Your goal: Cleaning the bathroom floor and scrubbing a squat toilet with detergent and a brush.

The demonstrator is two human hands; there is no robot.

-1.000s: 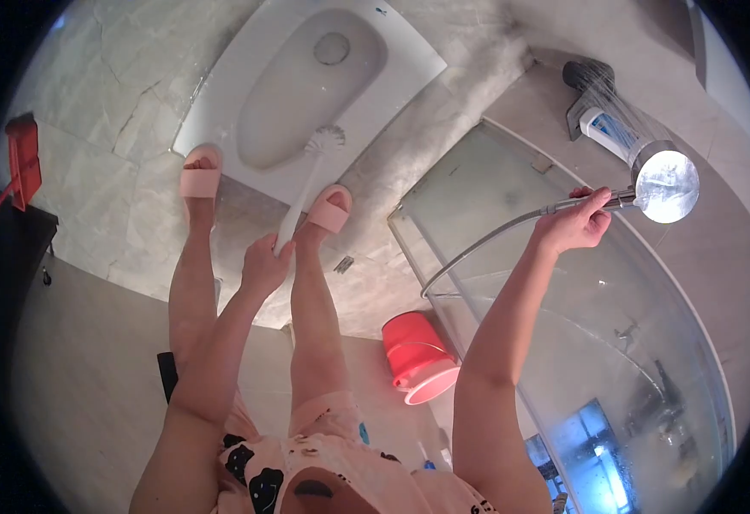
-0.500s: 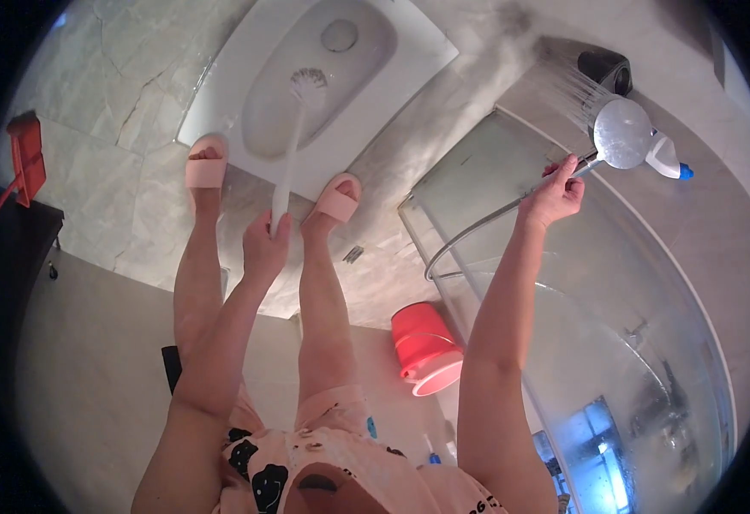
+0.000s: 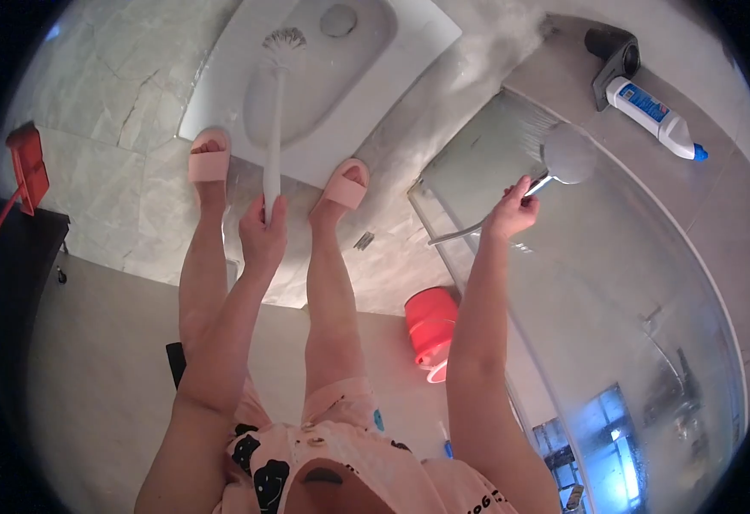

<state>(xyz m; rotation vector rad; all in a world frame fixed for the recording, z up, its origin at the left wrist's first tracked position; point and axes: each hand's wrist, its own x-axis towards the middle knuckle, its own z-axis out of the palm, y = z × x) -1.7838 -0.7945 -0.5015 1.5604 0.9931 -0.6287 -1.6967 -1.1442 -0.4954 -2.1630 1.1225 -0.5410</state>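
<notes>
My left hand (image 3: 262, 233) grips the handle of a white toilet brush (image 3: 274, 120) whose bristle head rests inside the white squat toilet pan (image 3: 409, 51) set in the floor ahead. My right hand (image 3: 512, 210) holds a chrome shower head (image 3: 568, 154) by its handle, raised to the right and spraying water toward the pan, with its hose trailing down beside the glass. My feet in pink slippers (image 3: 209, 158) stand at the pan's near edge.
A curved glass shower screen (image 3: 649, 283) rises on the right. A red bucket (image 3: 431, 325) stands on the floor by my right leg. A white cleaner bottle with a blue cap (image 3: 656, 116) lies at the upper right. A red object (image 3: 28, 167) sits at the left.
The brush has pushed farther forward into the pan. My right hand has swung the shower head left and lower, and spray now crosses toward the pan.
</notes>
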